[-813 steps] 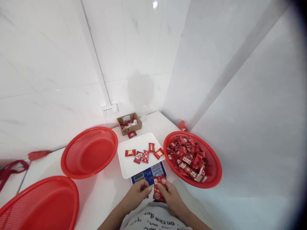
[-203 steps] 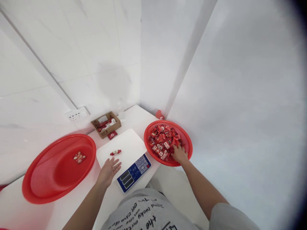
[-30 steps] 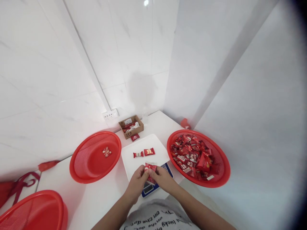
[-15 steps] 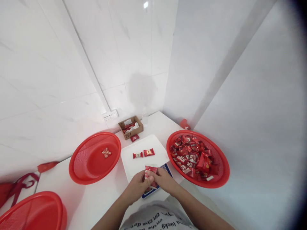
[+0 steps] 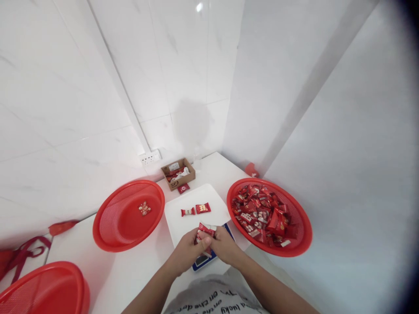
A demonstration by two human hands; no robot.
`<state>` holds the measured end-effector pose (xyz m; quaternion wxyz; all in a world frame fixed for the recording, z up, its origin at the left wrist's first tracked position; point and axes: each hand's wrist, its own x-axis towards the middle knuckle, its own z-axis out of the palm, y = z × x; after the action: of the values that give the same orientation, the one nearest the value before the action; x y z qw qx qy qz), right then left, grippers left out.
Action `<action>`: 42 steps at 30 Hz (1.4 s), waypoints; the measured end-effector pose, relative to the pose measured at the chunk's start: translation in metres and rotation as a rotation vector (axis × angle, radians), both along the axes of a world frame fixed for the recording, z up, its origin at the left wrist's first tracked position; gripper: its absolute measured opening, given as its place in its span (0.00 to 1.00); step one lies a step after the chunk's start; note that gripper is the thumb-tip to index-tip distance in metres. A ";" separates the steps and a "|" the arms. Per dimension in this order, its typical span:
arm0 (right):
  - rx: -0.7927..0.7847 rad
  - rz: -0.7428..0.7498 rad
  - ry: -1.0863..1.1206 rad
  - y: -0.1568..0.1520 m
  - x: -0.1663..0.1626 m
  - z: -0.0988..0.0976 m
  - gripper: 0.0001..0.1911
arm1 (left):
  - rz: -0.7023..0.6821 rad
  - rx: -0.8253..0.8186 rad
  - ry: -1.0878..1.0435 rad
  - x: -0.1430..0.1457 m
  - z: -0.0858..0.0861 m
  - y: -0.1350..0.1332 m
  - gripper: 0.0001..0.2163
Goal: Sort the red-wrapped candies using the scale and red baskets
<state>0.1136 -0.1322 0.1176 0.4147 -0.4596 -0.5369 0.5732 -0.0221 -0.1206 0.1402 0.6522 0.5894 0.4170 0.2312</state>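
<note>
My left hand [image 5: 189, 252] and my right hand [image 5: 226, 247] are closed together around red candy packets [image 5: 207, 228], held above the front of a scale. Fingers cover most of the packets, so I cannot tell how many there are. The scale has a white tray [image 5: 178, 226] and a blue front panel [image 5: 200, 263] partly hidden under my hands. On its tray lie a narrow red and white candy [image 5: 187, 212] and a wider red candy packet [image 5: 203, 208], just beyond my fingertips.
At right, a red basket [image 5: 307, 233] holds many red packets. A second red basket [image 5: 113, 246], with one patterned packet [image 5: 144, 208] inside, stands at left; another red basket [image 5: 73, 279] is nearest me. A cardboard box [image 5: 183, 179] and a dark red packet [image 5: 183, 188] sit behind the scale.
The packets between my hands have tilted and shifted slightly, and a pale part now shows near my right fingers. Both hands stay in nearly the same place.
</note>
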 end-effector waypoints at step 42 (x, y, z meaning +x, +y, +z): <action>-0.046 0.078 -0.272 -0.007 0.004 0.001 0.12 | 0.092 0.247 0.183 -0.005 -0.012 -0.004 0.19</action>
<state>0.1181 -0.1388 0.1188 0.3048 -0.5213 -0.5922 0.5335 -0.0272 -0.1241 0.1286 0.5227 0.6640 0.4696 0.2555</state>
